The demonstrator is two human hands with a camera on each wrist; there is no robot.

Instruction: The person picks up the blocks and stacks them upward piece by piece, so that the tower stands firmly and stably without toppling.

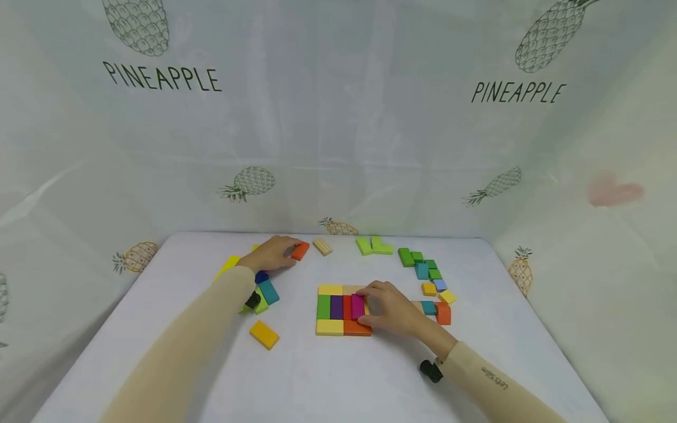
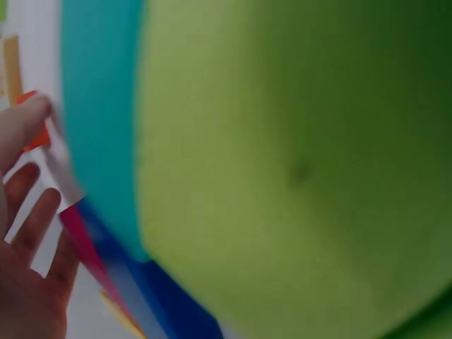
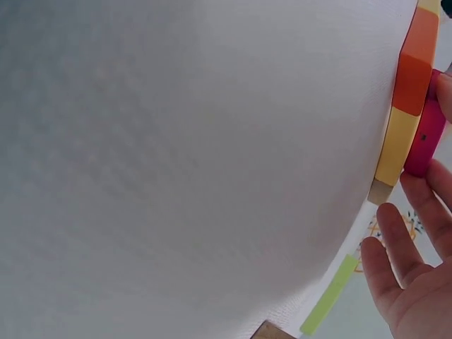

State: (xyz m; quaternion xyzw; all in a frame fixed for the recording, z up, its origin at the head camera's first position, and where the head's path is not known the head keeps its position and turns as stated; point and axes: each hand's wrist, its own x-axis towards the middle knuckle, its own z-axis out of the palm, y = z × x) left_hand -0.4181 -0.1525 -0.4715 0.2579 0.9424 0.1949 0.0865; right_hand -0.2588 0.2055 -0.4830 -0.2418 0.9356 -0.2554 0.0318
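My right hand (image 1: 394, 311) pinches a magenta block (image 1: 358, 307) by its two ends, over a rectangle of flat blocks; the right wrist view shows the magenta block (image 3: 425, 140) between thumb and finger of that hand (image 3: 420, 261). Yellow (image 1: 330, 328), green (image 1: 324, 307), purple (image 1: 336, 307) and red-orange (image 1: 357, 328) blocks form the rectangle, partly covered by the hand. My left hand (image 1: 271, 252) reaches to an orange block (image 1: 300, 251) at the back, its fingers spread; in the left wrist view one fingertip of this hand (image 2: 32, 261) overlaps the orange block (image 2: 37, 135).
Yellow, blue, teal (image 1: 268, 291) and lime blocks lie beneath and beside the left forearm, an amber block (image 1: 264, 335) nearer. Behind are a wooden block (image 1: 322, 247) and lime blocks (image 1: 364, 246). Green (image 1: 406, 257), teal, amber and orange (image 1: 443, 313) blocks stand at the right.
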